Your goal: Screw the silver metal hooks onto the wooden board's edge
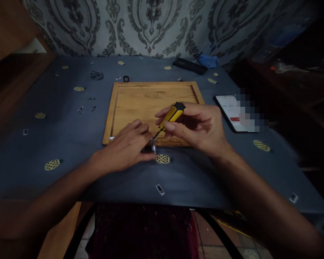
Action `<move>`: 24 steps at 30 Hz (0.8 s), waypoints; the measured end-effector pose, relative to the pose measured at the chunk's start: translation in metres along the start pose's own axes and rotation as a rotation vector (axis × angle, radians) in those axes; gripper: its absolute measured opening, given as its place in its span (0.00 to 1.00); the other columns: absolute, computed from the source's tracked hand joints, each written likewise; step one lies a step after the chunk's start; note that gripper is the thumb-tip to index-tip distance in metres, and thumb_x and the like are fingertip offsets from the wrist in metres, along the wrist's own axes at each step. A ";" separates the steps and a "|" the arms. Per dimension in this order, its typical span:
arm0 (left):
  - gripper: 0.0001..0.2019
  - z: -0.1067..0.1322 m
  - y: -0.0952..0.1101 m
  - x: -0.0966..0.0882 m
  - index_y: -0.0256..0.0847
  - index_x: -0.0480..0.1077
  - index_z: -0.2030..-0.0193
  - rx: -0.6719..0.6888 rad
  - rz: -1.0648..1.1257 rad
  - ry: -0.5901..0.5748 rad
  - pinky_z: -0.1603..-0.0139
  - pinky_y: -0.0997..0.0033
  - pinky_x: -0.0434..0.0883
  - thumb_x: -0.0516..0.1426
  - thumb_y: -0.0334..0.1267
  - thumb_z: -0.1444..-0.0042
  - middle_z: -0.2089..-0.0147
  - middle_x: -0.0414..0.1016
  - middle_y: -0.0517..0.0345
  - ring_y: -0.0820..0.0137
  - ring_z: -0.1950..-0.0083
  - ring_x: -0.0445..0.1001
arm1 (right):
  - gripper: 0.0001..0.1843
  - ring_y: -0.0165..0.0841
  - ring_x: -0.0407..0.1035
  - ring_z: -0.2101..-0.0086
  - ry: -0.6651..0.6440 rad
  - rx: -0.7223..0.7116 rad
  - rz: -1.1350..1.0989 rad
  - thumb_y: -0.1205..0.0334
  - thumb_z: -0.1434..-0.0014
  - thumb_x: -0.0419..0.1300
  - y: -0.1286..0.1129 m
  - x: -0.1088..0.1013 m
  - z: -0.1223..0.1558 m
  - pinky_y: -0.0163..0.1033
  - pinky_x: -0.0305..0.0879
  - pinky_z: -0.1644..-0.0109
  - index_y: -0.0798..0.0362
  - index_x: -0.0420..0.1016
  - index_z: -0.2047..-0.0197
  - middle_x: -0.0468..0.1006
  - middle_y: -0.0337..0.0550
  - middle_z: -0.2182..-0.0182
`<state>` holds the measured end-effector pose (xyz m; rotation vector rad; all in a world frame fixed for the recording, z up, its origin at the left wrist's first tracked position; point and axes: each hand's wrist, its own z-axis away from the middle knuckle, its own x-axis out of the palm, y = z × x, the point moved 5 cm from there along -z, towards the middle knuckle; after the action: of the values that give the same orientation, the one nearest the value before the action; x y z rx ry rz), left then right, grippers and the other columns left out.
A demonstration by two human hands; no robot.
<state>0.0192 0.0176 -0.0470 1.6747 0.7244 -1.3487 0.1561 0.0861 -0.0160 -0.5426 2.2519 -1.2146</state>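
My right hand (197,126) grips a yellow and black screwdriver (173,114) between thumb and fingers. The tool slants down to the left, its tip at a small shiny metal fitting (153,147) by the near edge of a framed wooden board (151,95). My left hand (126,144) lies over that edge, fingers bent and thumb below, closed on the fitting. Part of the fitting is hidden by the fingers, so its exact kind does not show. The board lies flat on the dark blue tablecloth.
Several small metal pieces (91,108) and a coiled grey cord (97,75) lie to the left. A lit phone (233,113) lies on the right. At the back are a black case (190,66), a blue cloth (208,60) and a patterned curtain (151,28).
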 end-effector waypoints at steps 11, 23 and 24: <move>0.20 0.000 0.000 0.000 0.34 0.74 0.51 -0.003 -0.012 -0.013 0.42 0.53 0.71 0.65 0.51 0.38 0.48 0.75 0.46 0.55 0.46 0.69 | 0.20 0.27 0.65 0.78 0.181 -0.042 0.109 0.48 0.49 0.76 0.005 -0.002 0.001 0.36 0.66 0.77 0.49 0.73 0.72 0.71 0.34 0.75; 0.21 -0.001 0.001 -0.001 0.32 0.76 0.54 -0.006 -0.021 -0.024 0.45 0.56 0.71 0.64 0.52 0.38 0.53 0.74 0.47 0.56 0.47 0.68 | 0.17 0.26 0.71 0.75 0.055 0.084 -0.045 0.50 0.42 0.73 0.004 0.000 0.001 0.34 0.72 0.74 0.50 0.82 0.54 0.81 0.39 0.64; 0.21 -0.001 0.001 -0.001 0.32 0.76 0.54 -0.003 -0.020 -0.026 0.45 0.56 0.71 0.64 0.52 0.38 0.53 0.74 0.47 0.56 0.47 0.68 | 0.16 0.26 0.71 0.75 0.037 0.098 -0.054 0.51 0.41 0.72 0.003 0.000 0.001 0.34 0.73 0.74 0.51 0.83 0.53 0.82 0.40 0.64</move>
<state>0.0202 0.0183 -0.0457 1.6479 0.7299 -1.3805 0.1564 0.0866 -0.0193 -0.5508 2.2072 -1.3647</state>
